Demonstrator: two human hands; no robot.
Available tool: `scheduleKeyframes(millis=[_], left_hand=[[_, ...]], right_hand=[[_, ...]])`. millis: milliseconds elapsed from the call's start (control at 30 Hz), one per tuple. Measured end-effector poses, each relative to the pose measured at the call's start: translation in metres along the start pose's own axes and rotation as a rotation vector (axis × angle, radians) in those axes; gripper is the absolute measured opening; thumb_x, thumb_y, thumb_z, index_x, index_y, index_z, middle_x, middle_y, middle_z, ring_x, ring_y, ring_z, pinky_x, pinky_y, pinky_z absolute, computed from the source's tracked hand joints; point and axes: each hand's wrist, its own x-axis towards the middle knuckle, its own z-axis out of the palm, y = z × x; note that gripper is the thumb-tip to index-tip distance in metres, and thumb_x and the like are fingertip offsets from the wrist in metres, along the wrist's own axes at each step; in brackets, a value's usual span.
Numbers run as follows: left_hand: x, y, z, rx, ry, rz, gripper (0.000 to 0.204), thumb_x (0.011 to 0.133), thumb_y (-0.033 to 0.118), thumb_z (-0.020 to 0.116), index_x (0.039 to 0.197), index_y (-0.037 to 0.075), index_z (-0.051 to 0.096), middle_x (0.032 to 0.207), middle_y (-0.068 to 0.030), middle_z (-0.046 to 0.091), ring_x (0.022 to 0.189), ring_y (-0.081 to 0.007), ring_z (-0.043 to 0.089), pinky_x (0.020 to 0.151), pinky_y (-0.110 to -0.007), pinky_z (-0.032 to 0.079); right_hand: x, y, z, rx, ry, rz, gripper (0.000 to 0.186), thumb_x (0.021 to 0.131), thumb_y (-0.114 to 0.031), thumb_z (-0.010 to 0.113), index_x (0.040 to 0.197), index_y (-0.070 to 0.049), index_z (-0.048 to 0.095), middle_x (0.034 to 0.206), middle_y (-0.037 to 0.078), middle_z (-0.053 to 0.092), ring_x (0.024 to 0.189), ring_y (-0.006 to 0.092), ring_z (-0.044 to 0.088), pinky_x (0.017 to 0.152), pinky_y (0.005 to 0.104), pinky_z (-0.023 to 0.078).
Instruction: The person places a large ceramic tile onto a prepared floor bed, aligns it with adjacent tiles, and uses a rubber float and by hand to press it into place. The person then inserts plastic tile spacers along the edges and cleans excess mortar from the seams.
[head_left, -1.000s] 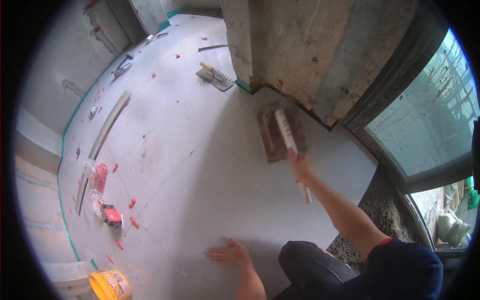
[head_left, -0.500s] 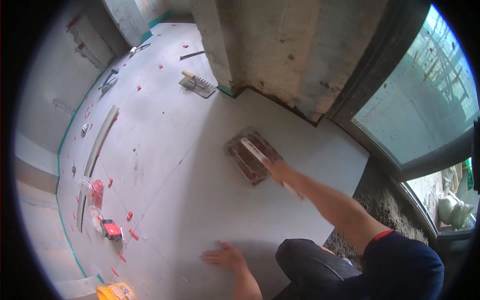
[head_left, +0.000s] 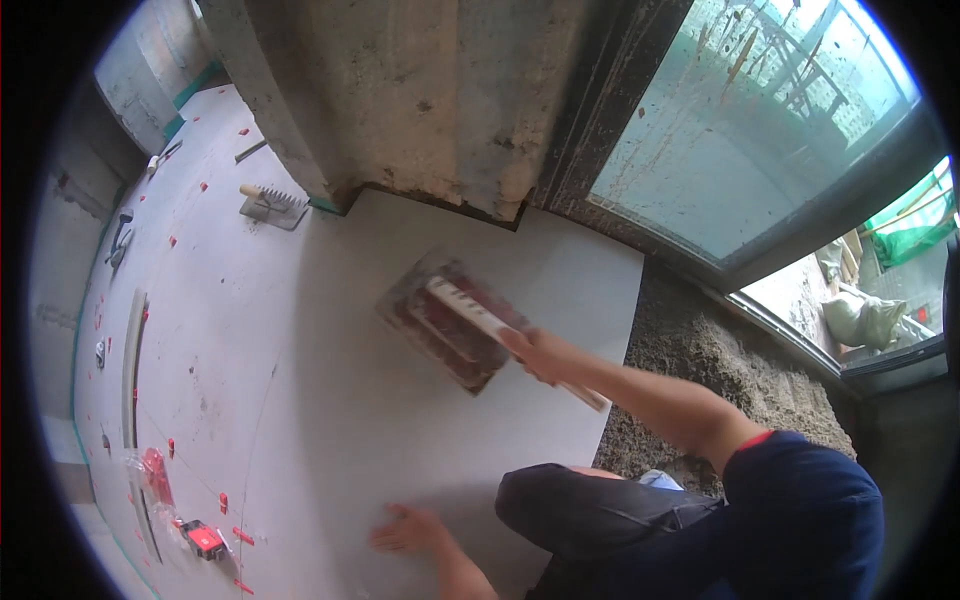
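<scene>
Unfinished room: stained bare concrete wall (head_left: pixel 420 110) across the top of the frame, dark-framed glass door panel (head_left: pixel 670 160) at upper right, large pale grey floor tile (head_left: pixel 520 450) through the middle. Rough dark grey mortar bed (head_left: pixel 690 370), right of centre, exposed beyond the tile's edge. Centre: one broad rectangular brown-and-grey plate tool with a long whitish handle (head_left: pixel 455 322), over the tile, motion-blurred; whether plate and tile touch cannot be told. Right hand (head_left: pixel 538 355): fingers curled around the handle, its end projecting past the grip, arm outstretched; a hold presumably chosen for reach and control of the broad plate. Left hand (head_left: pixel 411 530), lower centre: fingers extended on the tile, their spacing too blurred to tell; probably planted as a prop for the leaning body. Upper left: one grey metal notched trowel with wooden handle (head_left: pixel 275 210), lying flat, apparently parked clear of the arm. Far left: one long grey bar (head_left: pixel 132 350). Lower left: small red plastic clips (head_left: pixel 223 501), some along a tile joint, likely sited for the seams; one red-and-black box (head_left: pixel 205 541) near them.
</scene>
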Motion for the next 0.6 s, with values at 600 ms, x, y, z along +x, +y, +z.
scheduleKeyframes(millis=[600], left_hand=[[-0.002, 0.006, -0.003, 0.028, -0.002, 0.047, 0.083, 0.095, 0.057, 0.024, 0.139, -0.014, 0.022, 0.147, -0.0311, 0.023, 0.139, -0.0416, 0.020, 0.114, -0.047, 0.017]], right_hand=[[-0.038, 0.124, -0.023, -0.072, 0.179, 0.299, 0.072, 0.096, -0.058, 0.028, 0.089, 0.005, 0.062, 0.062, 0.014, 0.058, 0.051, 0.0269, 0.058, 0.049, 0.0398, 0.048]])
